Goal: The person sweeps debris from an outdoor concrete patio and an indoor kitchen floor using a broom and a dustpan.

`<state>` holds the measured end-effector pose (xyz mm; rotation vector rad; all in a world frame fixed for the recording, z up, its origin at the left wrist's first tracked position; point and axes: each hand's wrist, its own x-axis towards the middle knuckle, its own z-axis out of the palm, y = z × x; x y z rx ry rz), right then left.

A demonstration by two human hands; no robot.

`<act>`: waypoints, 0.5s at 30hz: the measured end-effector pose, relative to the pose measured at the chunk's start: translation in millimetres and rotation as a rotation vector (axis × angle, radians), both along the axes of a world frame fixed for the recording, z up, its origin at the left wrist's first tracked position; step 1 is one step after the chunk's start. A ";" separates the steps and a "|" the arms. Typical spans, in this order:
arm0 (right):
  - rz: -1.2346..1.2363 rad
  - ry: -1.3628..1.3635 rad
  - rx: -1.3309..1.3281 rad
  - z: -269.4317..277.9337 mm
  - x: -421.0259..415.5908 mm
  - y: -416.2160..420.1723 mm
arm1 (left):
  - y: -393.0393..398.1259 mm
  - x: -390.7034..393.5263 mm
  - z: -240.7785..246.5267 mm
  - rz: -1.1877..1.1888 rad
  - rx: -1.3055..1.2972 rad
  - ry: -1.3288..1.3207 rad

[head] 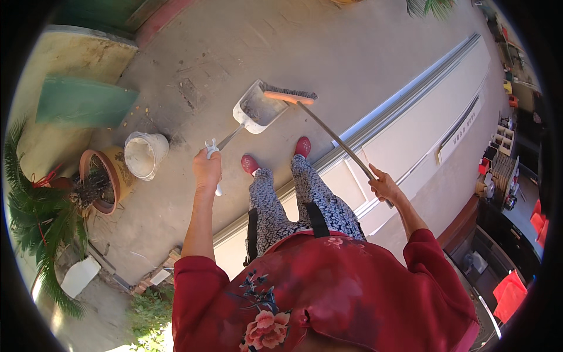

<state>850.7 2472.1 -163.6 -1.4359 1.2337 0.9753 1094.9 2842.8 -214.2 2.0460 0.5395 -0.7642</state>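
Observation:
My left hand (207, 169) grips the pale plastic end of a long-handled dustpan (260, 108). Its white pan lies on the concrete floor beyond my feet, with dust or dirt on its surface. My right hand (383, 182) is closed around the metal handle of a broom (290, 96). An orange block with dark bristles forms the broom's head, which rests across the right rim of the pan. The broom handle slants from the head down to the right, and its end sticks out below my hand.
To the left stand a dirty white bucket (145, 154) and a plant pot (115, 180) with a cycad (44, 229). A green board (85, 102) leans on a low wall. Long pale panels and metal rails (409, 94) lie to my right. Small debris (189, 94) dots the floor (308, 44).

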 end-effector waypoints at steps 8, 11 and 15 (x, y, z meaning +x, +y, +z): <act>-0.527 -0.126 -0.090 -38.8 19.8 -10.3 | 61.9 -19.4 42.5 0.008 0.036 0.064; -0.852 -0.151 0.027 -73.6 34.1 15.3 | 87.8 -19.6 44.9 -0.098 0.067 0.048; -1.144 -0.097 0.209 -114.2 51.1 101.2 | 122.8 -28.3 3.8 -0.382 0.234 -0.171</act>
